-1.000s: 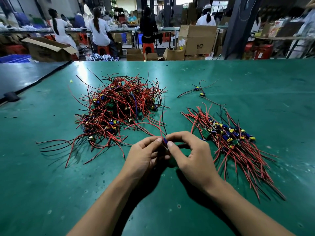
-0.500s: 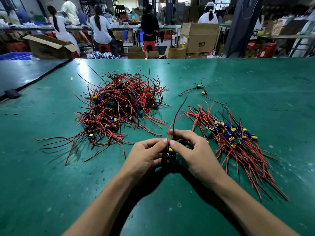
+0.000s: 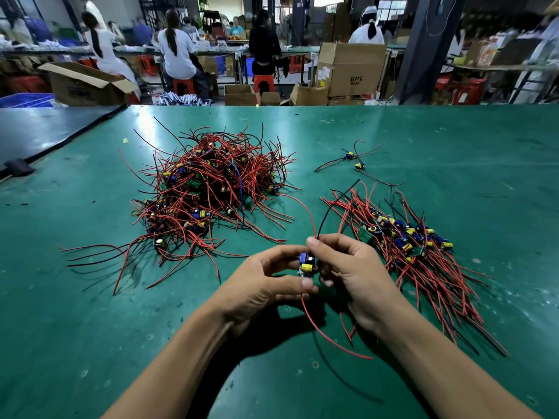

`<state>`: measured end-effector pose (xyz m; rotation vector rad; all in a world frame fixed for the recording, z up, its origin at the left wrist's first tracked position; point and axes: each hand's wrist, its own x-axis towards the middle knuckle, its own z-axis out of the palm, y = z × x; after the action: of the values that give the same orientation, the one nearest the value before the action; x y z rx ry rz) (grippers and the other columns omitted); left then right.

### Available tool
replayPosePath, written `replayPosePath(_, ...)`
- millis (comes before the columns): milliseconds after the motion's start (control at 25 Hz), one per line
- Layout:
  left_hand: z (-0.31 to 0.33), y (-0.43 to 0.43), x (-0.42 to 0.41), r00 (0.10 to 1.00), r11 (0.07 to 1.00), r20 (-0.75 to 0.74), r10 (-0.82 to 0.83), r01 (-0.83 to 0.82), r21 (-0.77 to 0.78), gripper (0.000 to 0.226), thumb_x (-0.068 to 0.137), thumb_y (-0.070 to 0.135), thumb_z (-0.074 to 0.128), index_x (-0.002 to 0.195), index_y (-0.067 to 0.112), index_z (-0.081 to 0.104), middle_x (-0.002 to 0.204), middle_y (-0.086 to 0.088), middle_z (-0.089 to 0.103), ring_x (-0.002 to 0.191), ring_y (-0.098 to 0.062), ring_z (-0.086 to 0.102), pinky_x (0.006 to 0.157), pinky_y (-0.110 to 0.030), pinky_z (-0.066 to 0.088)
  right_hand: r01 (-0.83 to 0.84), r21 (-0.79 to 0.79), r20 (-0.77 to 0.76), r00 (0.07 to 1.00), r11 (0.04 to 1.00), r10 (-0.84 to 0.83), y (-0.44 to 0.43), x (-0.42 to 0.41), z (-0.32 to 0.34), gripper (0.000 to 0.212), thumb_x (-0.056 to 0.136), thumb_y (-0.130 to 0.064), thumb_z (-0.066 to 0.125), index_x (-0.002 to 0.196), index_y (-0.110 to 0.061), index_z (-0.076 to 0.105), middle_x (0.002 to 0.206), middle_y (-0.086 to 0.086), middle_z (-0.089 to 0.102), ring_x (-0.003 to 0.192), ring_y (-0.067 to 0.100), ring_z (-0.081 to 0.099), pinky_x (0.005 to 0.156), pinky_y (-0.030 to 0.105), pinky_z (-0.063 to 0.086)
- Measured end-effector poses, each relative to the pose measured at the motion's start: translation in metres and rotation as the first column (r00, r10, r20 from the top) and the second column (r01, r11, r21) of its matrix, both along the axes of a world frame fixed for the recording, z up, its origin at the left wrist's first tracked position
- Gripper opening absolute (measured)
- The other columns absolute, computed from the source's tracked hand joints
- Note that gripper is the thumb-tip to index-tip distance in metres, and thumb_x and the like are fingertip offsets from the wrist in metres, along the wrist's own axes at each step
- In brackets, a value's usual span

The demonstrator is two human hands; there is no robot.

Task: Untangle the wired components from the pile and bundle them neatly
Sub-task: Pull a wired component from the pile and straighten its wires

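A tangled pile (image 3: 208, 192) of red and black wires with small blue-and-yellow components lies on the green table (image 3: 90, 313), left of centre. A tidier, aligned bundle (image 3: 417, 252) of the same parts lies to the right. Between them, near me, both hands hold one small component (image 3: 306, 264) with a yellow and a blue part. My left hand (image 3: 266, 285) grips it from the left with thumb and fingers. My right hand (image 3: 354, 270) pinches its red and black wires at the top; those wires arc upward, and a red wire trails down toward me.
Two separate wired components (image 3: 352, 160) lie at the back right of the table. A dark table (image 3: 39, 131) adjoins on the left. Beyond the far edge stand cardboard boxes (image 3: 351, 68), red stools and several seated people at other benches.
The component has been pulled free of the pile and turned so its yellow and blue parts face up. Its wires now stand higher, and a red wire hangs below my hands.
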<state>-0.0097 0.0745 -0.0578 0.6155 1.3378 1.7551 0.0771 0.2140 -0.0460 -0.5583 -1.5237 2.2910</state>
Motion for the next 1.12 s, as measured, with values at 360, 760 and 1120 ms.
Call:
replayPosePath(360, 0.003, -0.002, -0.002, 0.990, 0.990, 0.003, -0.139, 0.139, 0.029, 0.058, 0.074, -0.008, 0.068, 0.125, 0.020, 0.063, 0.121, -0.013, 0.067, 0.082, -0.022, 0.070, 0.079, -0.032, 0.057, 0.011, -0.139, -0.003, 1.000, 0.990, -0.011, 0.010, -0.003, 0.001, 0.025, 0.068, -0.018, 0.077, 0.086, -0.008, 0.062, 0.065, 0.000, 0.062, 0.043, 0.004, 0.043, 0.037, 0.015, 0.035)
replayPosePath(760, 0.001, -0.001, -0.001, 0.996, 0.995, 0.031, -0.085, 0.084, 0.047, 0.056, 0.074, -0.002, 0.072, 0.125, 0.019, 0.064, 0.120, -0.014, 0.068, 0.082, -0.021, 0.071, 0.081, -0.030, 0.055, 0.018, -0.403, 0.115, 0.993, 0.915, 0.031, 0.016, -0.007, -0.002, 0.017, 0.088, -0.020, 0.067, 0.078, -0.008, 0.072, 0.059, 0.000, 0.050, 0.040, 0.005, 0.046, 0.037, 0.016, 0.042)
replayPosePath(1120, 0.004, -0.003, 0.002, 0.996, 0.996, 0.025, -0.083, 0.082, 0.048, 0.052, 0.077, -0.002, 0.072, 0.124, 0.020, 0.065, 0.119, -0.014, 0.069, 0.083, -0.023, 0.070, 0.083, -0.031, 0.055, -0.005, -0.368, 0.078, 0.996, 0.930, 0.037, 0.016, -0.004, -0.001, 0.017, 0.075, -0.023, 0.071, 0.080, -0.007, 0.073, 0.064, 0.000, 0.055, 0.046, 0.004, 0.047, 0.041, 0.016, 0.044)
